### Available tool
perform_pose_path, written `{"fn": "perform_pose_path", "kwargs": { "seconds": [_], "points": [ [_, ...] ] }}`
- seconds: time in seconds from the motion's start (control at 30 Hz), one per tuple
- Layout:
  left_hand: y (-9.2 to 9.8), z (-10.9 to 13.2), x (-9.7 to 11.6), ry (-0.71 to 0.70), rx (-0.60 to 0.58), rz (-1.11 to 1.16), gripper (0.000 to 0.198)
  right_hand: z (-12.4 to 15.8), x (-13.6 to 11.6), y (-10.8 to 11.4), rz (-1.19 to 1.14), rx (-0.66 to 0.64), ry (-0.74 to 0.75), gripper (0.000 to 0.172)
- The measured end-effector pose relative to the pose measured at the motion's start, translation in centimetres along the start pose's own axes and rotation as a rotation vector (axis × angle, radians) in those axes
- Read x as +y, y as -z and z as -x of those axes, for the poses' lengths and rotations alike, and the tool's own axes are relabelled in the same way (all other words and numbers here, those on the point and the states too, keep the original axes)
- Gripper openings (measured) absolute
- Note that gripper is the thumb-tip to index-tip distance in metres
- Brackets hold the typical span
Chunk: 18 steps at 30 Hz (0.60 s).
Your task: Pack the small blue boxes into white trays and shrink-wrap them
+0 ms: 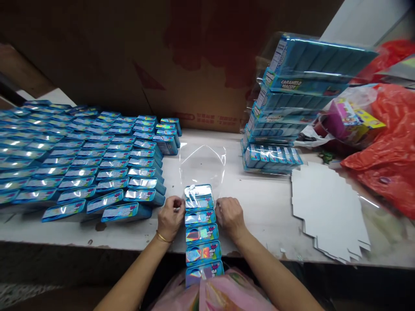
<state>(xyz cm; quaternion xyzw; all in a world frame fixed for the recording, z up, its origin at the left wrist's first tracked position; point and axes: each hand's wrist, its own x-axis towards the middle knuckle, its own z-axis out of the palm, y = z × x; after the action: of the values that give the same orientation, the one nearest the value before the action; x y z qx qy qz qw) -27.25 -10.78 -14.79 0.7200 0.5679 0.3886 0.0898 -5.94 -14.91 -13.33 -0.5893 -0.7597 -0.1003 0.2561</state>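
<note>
A row of several small blue boxes printed "Caramelo" runs from the bench toward my body, past the front edge. The far end of the row sits at the mouth of a clear plastic bag lying flat on the bench. My left hand pinches the bag's edge on the left of the row. On the opposite side, my right hand has its fingers closed at the bag's right edge. The thin film between the fingers is hard to make out.
Many blue boxes stand in rows on the left. Wrapped blue packs are stacked at the back right, near flat white cardboard pieces and a red plastic bag. A large brown carton walls off the back.
</note>
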Motion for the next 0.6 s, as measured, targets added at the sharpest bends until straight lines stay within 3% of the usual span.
{"fn": "perform_pose_path", "kwargs": {
  "seconds": [0.13, 0.3, 0.5, 0.6],
  "points": [
    [-0.1, -0.5, -0.4, 0.076, -0.162, -0.108, 0.016, 0.0, -0.4, -0.7, 0.074, -0.122, -0.111, 0.019],
    [0.4, -1.2, -0.2, -0.120, -0.306, -0.315, 0.031, -0.1, -0.2, -0.7, 0.127, -0.174, -0.129, 0.017],
    [1.5, 0.6, -0.5, -0.297, -0.431, -0.308, 0.025, 1.2, 0.2, 1.0, 0.083, -0.164, 0.082, 0.019],
    [1.5, 1.0, -0.1, -0.261, -0.456, -0.275, 0.025, 1.9, 0.1, 1.4, 0.075, -0.136, 0.090, 0.020]
  ]
}}
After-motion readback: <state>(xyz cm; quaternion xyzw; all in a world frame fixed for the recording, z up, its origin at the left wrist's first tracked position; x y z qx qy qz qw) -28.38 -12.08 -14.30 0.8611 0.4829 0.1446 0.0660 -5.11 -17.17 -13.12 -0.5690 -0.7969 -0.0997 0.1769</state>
